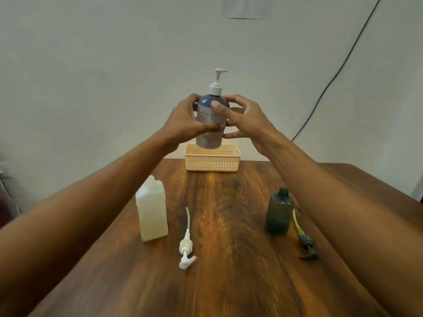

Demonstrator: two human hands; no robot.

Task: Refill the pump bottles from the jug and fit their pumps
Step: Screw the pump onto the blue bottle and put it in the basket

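The blue bottle [209,138] is held upright at the far end of the surface [229,282], right over the basket [212,164], its base about level with the rim and a fitted pump [217,83] on its neck. We hold it from both sides. The left grip [183,120] wraps the left flank with fingers curled round it. The right grip [245,120] pinches it, thumb on the front shoulder and fingers curled behind. The bottle's long axis is vertical with the base toward the basket, so we judge the coming move to be a straight lowering. Both arms reach about equally far, so neither is nearer. We cannot tell what the basket holds, since only its rim and slotted wall show. Nearer us on the left the jug [152,211] stands upright, pale and cloudy, its level unclear. On the right the dark bottle [279,213] stands upright with an open neck and no pump, its tint hiding any contents. The dark pump [306,245], with a yellow tube, lies just beside it on its right, and a white pump [186,248] lies loose near the jug. We judge the dark bottle is the one left to fill.
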